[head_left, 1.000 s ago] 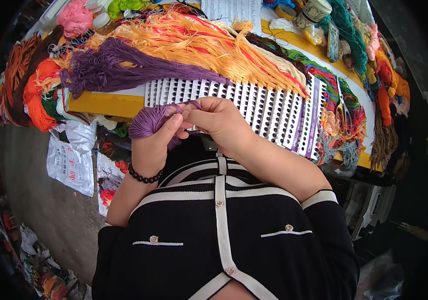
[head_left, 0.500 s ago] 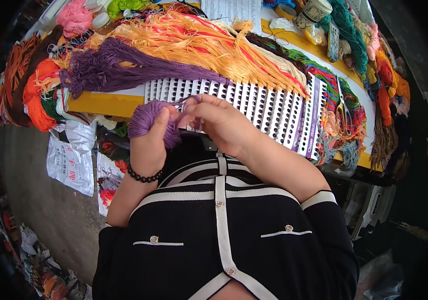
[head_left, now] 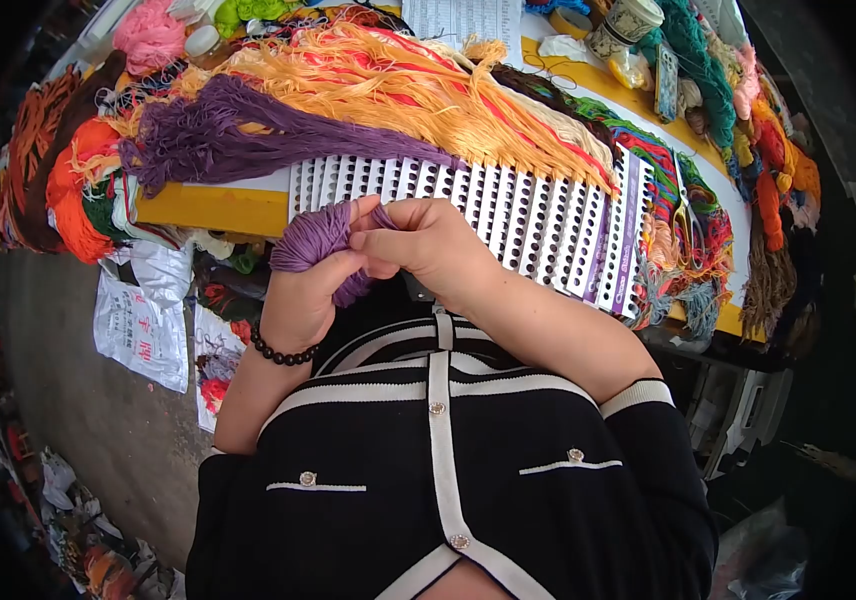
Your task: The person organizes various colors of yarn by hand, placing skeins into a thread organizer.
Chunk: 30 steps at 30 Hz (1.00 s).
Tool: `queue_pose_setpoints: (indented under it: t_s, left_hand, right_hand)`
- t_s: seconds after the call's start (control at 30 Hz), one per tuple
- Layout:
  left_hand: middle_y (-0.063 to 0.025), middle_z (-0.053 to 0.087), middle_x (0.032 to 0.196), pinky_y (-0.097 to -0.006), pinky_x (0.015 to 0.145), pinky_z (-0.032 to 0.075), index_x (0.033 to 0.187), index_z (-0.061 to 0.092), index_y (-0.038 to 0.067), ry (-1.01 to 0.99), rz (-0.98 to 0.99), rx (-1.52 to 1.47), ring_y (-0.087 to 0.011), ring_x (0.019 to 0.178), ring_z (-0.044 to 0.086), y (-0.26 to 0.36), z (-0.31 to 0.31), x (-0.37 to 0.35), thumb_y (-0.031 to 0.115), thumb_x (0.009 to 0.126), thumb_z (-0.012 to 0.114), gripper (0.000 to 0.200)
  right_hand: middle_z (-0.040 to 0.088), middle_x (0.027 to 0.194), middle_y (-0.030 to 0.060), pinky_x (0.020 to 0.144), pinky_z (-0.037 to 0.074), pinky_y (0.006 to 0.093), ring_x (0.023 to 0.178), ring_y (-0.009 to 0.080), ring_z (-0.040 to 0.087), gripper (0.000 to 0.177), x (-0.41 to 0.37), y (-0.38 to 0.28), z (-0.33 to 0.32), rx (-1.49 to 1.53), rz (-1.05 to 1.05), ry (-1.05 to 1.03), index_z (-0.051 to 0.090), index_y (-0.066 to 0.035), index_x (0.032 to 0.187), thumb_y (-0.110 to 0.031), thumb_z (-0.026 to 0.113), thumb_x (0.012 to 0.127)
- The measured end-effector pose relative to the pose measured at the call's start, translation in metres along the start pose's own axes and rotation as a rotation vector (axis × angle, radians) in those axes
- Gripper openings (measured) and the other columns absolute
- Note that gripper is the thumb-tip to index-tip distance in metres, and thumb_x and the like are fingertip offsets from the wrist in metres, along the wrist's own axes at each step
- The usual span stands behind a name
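Note:
A bundle of light purple thread sits in my left hand, whose fingers wrap round it from below. My right hand is closed in a pinch at the bundle's right side, with purple strands between its fingers. Both sets of fingertips meet at this point, and they partly hide the strands. Just beyond my hands lie white cards with rows of punched holes. Dark purple threads and orange threads are spread over the cards' far side.
Multicoloured skeins and scissors lie right of the cards. A patterned cup and a phone stand farther back. Orange-red yarn hangs at the table's left, above a white plastic bag.
My right hand has come closer to my left, and the fingertips now meet at the purple thread. The bundle has shifted slightly to the right and turned.

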<state>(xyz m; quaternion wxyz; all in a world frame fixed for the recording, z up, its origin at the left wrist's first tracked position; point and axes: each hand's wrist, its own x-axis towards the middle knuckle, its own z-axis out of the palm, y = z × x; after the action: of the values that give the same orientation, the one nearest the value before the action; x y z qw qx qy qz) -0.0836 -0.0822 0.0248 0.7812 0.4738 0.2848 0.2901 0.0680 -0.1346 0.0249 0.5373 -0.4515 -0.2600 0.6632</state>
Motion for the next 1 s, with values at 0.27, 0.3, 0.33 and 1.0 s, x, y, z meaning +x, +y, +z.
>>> queue_pose_setpoints:
  t_s: [0.27, 0.3, 0.33, 1.0]
  left_hand:
    - [-0.0146, 0.057, 0.113, -0.0296, 0.086, 0.047, 0.122, 0.048, -0.008, 0.021, 0.009, -0.094, -0.0194, 0.099, 0.058, -0.003, 0.002, 0.0, -0.006, 0.08, 0.048, 0.041]
    - [-0.0141, 0.059, 0.11, -0.0291, 0.083, 0.05, 0.119, 0.051, -0.008, 0.051, 0.004, -0.209, -0.0196, 0.095, 0.06, -0.004, 0.002, 0.0, -0.007, 0.081, 0.047, 0.038]
    - [-0.0141, 0.059, 0.11, -0.0291, 0.083, 0.05, 0.119, 0.051, -0.008, 0.051, 0.005, -0.209, -0.0196, 0.095, 0.06, -0.004, 0.001, 0.0, -0.007, 0.081, 0.047, 0.038]
    - [-0.0125, 0.063, 0.106, -0.0168, 0.043, 0.029, 0.122, 0.047, -0.003, 0.487, 0.435, -0.357, -0.0041, 0.047, 0.034, 0.138, -0.374, -0.065, 0.005, 0.09, 0.034, 0.035]
  right_hand:
    - [0.06, 0.069, 0.0053, 0.058, 0.043, 0.0215, 0.057, 0.0094, 0.052, 0.008, -0.003, -0.004, 0.001, 0.035, 0.012, -0.007, 0.063, 0.004, 0.083, -0.003, 0.064, 0.08]
    - [0.06, 0.07, 0.0049, 0.058, 0.044, 0.0221, 0.057, 0.0095, 0.052, 0.009, -0.003, -0.004, 0.001, 0.086, -0.012, -0.018, 0.062, 0.004, 0.085, -0.004, 0.063, 0.081]
    - [0.06, 0.071, 0.0044, 0.058, 0.044, 0.0228, 0.057, 0.0097, 0.053, 0.011, -0.002, -0.003, 0.001, 0.137, -0.037, -0.03, 0.061, 0.005, 0.087, -0.004, 0.062, 0.082]
    - [0.039, 0.063, -0.0017, 0.047, 0.027, 0.0208, 0.051, 0.0076, 0.032, 0.008, -0.167, -0.162, -0.231, 0.188, -0.491, 0.57, 0.049, -0.004, 0.083, -0.011, 0.053, 0.087]
